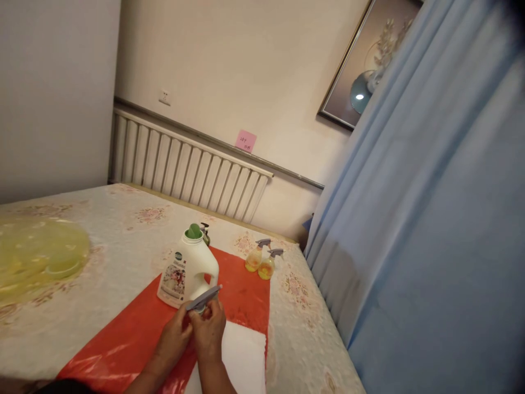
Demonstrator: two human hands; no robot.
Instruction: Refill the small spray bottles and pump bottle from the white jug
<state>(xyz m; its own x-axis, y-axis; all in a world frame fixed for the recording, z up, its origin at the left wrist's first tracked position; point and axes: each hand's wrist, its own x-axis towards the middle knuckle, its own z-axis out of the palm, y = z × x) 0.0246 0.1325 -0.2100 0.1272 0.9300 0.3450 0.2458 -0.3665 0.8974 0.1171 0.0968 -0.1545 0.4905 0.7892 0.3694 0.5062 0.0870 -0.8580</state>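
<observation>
My left hand [175, 335] and my right hand [210, 331] meet over a red sheet [241, 293], and both are closed around a small spray bottle with a grey trigger head [203, 299]. The bottle's body is hidden by my fingers. Just beyond them stands a white detergent jug [186, 273] with a green cap and a handle. Behind the jug a dark pump top [204, 232] pokes out. Two small spray bottles [261, 261] with yellow liquid and grey triggers stand side by side at the red sheet's far right corner.
Everything rests on a floral-patterned table cover [123, 230]. A white paper sheet [244, 358] lies on the red sheet near me. A yellow translucent basin [39, 254] sits at left. A radiator [184, 164] lines the wall; a blue curtain [430, 219] hangs at right.
</observation>
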